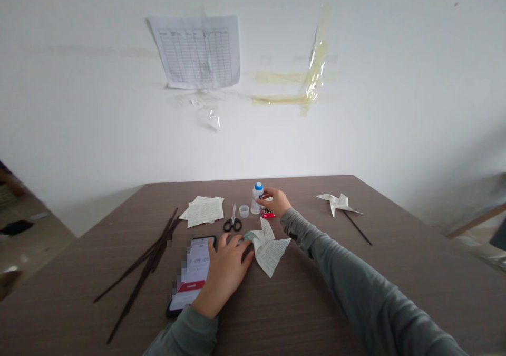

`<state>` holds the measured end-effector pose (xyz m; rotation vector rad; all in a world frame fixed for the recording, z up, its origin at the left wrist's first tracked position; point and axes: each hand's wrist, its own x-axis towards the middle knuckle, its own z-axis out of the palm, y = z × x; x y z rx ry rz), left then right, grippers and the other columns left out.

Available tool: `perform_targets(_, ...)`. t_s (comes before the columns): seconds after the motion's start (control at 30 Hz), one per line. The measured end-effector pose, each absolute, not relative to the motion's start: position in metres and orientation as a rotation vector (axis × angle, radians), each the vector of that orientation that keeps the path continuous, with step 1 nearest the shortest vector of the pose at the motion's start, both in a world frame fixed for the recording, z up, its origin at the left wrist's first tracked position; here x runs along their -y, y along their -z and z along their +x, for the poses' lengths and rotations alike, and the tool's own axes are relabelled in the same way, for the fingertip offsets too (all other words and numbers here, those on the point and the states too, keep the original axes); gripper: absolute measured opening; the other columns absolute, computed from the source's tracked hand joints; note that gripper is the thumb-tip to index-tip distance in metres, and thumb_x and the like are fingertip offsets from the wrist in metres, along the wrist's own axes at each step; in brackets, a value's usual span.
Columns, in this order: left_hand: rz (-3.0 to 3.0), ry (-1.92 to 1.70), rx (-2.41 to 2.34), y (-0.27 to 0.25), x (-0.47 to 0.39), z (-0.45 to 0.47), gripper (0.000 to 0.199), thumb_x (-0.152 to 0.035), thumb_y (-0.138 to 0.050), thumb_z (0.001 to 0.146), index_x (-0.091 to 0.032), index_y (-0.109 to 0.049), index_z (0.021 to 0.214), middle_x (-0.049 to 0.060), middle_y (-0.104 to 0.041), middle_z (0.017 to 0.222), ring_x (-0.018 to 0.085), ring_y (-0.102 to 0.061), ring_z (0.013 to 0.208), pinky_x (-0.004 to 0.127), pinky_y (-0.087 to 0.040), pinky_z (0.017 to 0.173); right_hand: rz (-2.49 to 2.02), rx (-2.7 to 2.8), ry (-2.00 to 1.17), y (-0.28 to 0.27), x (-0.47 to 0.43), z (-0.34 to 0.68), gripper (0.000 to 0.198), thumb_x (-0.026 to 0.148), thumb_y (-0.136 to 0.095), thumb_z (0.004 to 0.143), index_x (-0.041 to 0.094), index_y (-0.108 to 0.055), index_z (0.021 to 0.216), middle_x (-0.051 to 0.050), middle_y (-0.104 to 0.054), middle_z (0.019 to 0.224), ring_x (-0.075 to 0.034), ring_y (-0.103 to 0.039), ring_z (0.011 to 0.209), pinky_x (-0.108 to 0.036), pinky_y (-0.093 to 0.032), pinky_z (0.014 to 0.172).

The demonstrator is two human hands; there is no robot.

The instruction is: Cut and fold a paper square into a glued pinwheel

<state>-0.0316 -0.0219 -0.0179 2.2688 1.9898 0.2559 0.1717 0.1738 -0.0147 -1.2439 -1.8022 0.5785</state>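
Observation:
My right hand (pixel 276 202) reaches to the back of the table, its thumb and fingers closed around the side of a small clear bottle (pixel 255 204) with a blue top. The bottle stands upright. My left hand (pixel 229 263) lies palm down with fingers spread, partly over the phone's right edge. Its index finger and thumb are at the left side of a folded paper pinwheel (pixel 272 250) made from a printed page; that side is partly hidden. A small translucent cap (pixel 244 211) sits left of the bottle, and a red packet (pixel 268 213) lies under my right hand.
Black-handled scissors (pixel 232 224) lie beside a stack of printed paper squares (pixel 205 211). Several dark thin sticks (pixel 152 256) lie at left, next to a phone (pixel 193 271). A pinwheel on a stick (pixel 339 204) rests at right. The wall (pixel 276 150) rises behind the table.

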Motion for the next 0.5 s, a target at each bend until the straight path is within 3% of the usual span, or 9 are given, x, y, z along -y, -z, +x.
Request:
perform_targets(0.2,2.276,-0.259,-1.998,0.0219,0.0183,-0.0382,0.046,-0.031,-0.062,0.128,-0.041,-0.095,0.159,0.009,-0.086,0.177,0.051,-0.062,0.178,0.096,-0.040,0.150,-1.413,1.852,-0.538,0.0138,-0.1698,0.1607,0.018,0.028,-0.106,0.099,0.033,-0.099,0.115,-0.004,-0.102,0.123,-0.036,-0.093,0.133,-0.067,-0.051,0.145)
perform_targets(0.5,2.267,-0.259,-2.017,0.0160,0.0210,-0.0336,0.045,-0.029,-0.062,0.130,-0.039,-0.096,0.158,0.009,-0.088,0.175,0.049,-0.064,0.178,0.095,-0.040,0.151,-1.487,1.873,-0.466,0.0194,-0.1708,0.1598,0.025,0.033,-0.103,0.103,0.039,-0.102,0.127,-0.002,-0.102,0.128,-0.037,-0.091,0.139,-0.066,-0.053,0.144)
